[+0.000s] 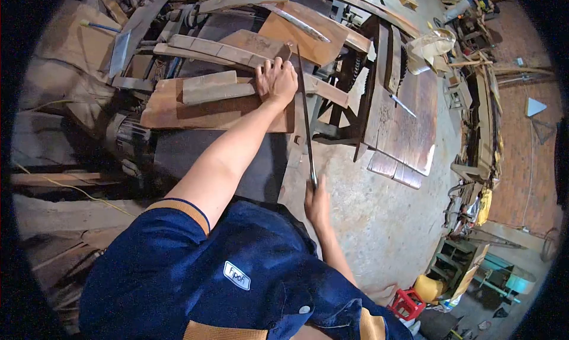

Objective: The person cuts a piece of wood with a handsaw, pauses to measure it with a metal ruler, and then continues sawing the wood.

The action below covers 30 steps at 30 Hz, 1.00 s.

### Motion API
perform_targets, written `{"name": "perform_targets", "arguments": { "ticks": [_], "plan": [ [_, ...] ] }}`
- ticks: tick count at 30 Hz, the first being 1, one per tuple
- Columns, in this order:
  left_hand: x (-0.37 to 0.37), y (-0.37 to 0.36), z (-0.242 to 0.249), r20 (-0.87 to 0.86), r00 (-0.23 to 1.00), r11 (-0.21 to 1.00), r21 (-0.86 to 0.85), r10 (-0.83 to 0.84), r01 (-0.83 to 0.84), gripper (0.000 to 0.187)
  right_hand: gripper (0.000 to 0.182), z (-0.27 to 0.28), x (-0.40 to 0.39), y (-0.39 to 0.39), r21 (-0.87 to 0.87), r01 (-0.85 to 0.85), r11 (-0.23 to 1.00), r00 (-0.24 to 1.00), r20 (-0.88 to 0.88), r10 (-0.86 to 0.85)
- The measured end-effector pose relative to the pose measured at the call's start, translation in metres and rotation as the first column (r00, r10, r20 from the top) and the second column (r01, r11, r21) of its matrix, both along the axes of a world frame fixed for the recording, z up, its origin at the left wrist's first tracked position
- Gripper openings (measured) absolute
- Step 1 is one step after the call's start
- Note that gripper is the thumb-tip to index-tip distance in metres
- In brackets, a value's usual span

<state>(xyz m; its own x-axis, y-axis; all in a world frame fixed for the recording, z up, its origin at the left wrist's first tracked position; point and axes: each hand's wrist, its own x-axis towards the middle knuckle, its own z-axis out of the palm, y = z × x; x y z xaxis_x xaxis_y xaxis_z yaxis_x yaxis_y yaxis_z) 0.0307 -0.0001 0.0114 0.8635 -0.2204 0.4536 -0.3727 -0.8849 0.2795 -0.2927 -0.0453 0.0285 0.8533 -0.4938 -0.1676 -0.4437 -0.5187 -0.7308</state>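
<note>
My left hand (277,80) presses down on the wooden pieces on the bench, its fingers curled over the end of a wooden strip (216,51). Below that hand, a short wood block (210,86) lies on a wide brown board (219,115). My right hand (317,202) is wrapped around the near end of a long, thin, dark handsaw (306,118), seen almost edge-on. The saw reaches away from me, just right of my left hand and beside the wood ends. Its teeth cannot be made out.
A second bench (409,115) with a round toothed blade (404,64) and a pale marker-like stick (403,105) stands to the right. A motor (127,135) sits at the left. A red stool (407,304) is at the lower right, and scrap wood lines the brick wall (533,150).
</note>
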Motion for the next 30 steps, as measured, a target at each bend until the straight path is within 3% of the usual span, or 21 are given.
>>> {"name": "perform_targets", "arguments": {
  "ticks": [1, 4, 6, 10, 11, 13, 17, 20, 30],
  "plan": [
    [0.0, 0.0, 0.0, -0.004, 1.0, 1.0, 0.013, 0.004, -0.004, 0.021, 0.03, 0.009, -0.023, 0.003, 0.025, 0.008, 1.0, 0.991, -0.136, -0.004],
    [0.0, 0.002, 0.003, -0.013, 1.0, 1.0, 0.026, -0.003, 0.003, 0.021, 0.026, 0.013, -0.045, 0.003, 0.054, 0.012, 0.998, 0.989, -0.148, -0.004],
    [-0.001, 0.0, 0.003, -0.014, 1.0, 1.0, -0.005, -0.02, 0.02, 0.021, 0.023, 0.021, 0.0, 0.001, 0.011, -0.008, 1.0, 0.999, -0.031, 0.009],
    [0.0, 0.001, 0.001, 0.047, 0.999, 1.0, 0.012, -0.005, 0.005, 0.021, 0.023, -0.028, 0.119, -0.019, -0.057, -0.065, 0.996, 0.953, 0.291, 0.079],
    [0.001, 0.0, 0.001, 0.069, 0.998, 1.0, 0.001, 0.006, -0.006, 0.02, 0.023, -0.022, 0.123, -0.016, -0.05, -0.054, 0.997, 0.954, 0.293, 0.066],
    [-0.001, -0.002, 0.003, 0.031, 0.999, 0.999, 0.005, -0.042, 0.041, 0.02, 0.026, 0.004, 0.128, -0.016, 0.095, -0.021, 0.995, 0.991, 0.133, 0.008],
    [-0.012, 0.006, 0.002, 0.017, 0.99, 0.99, -0.019, -0.138, 0.139, 0.016, 0.019, 0.008, 0.109, 0.007, 0.033, 0.011, 0.999, 0.979, 0.205, -0.018],
    [-0.013, 0.007, 0.002, 0.011, 0.988, 0.987, -0.045, -0.153, 0.153, 0.015, 0.02, 0.006, 0.11, 0.006, 0.081, 0.009, 0.997, 0.992, 0.126, -0.019],
    [-0.003, -0.002, 0.004, 0.049, 0.997, 0.998, -0.033, -0.058, 0.059, 0.017, 0.023, -0.036, 0.125, -0.01, 0.067, 0.022, 0.997, 0.978, 0.205, -0.035]
  ]
}}
